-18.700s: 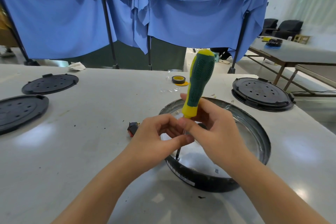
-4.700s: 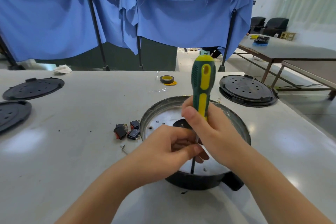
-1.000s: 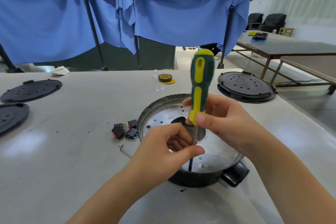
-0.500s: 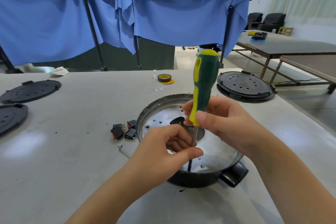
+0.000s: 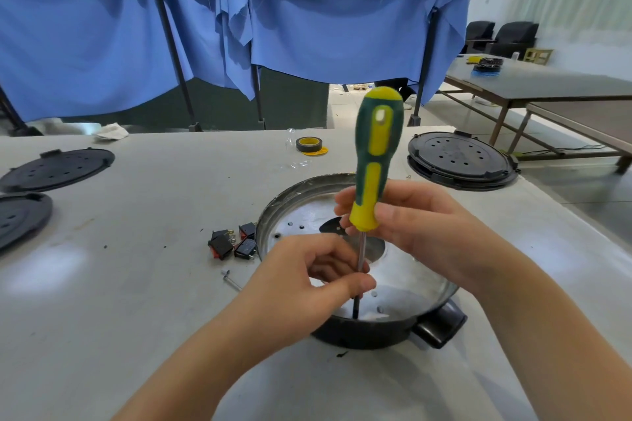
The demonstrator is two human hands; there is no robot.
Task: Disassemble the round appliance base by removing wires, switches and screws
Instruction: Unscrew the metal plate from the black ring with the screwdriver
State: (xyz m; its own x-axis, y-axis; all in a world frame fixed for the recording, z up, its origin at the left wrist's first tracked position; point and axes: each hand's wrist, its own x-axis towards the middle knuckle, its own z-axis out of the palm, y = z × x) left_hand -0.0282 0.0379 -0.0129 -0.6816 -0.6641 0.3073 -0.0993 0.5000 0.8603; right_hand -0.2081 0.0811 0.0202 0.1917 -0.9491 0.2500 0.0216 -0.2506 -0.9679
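Note:
The round appliance base (image 5: 403, 280) lies open side up on the grey table, a shiny metal pan with a black rim and a black lug at its near right. A green and yellow screwdriver (image 5: 374, 161) stands nearly upright in it, tip down near the front wall. My right hand (image 5: 410, 225) grips the lower end of the handle. My left hand (image 5: 307, 280) pinches the metal shaft just above the pan floor. Three black rocker switches (image 5: 232, 243) lie on the table left of the base, and a loose screw (image 5: 228, 278) lies in front of them.
Black perforated round covers lie at the left (image 5: 58, 169), the far left edge (image 5: 20, 219) and the back right (image 5: 460, 162). A yellow tape roll (image 5: 309, 145) sits at the back. Blue curtains hang behind the table. The table's right edge runs diagonally near the base.
The screwdriver handle has turned in my right hand, its yellow stripe facing a different way, and stands more upright. Both hands and the base stay in place.

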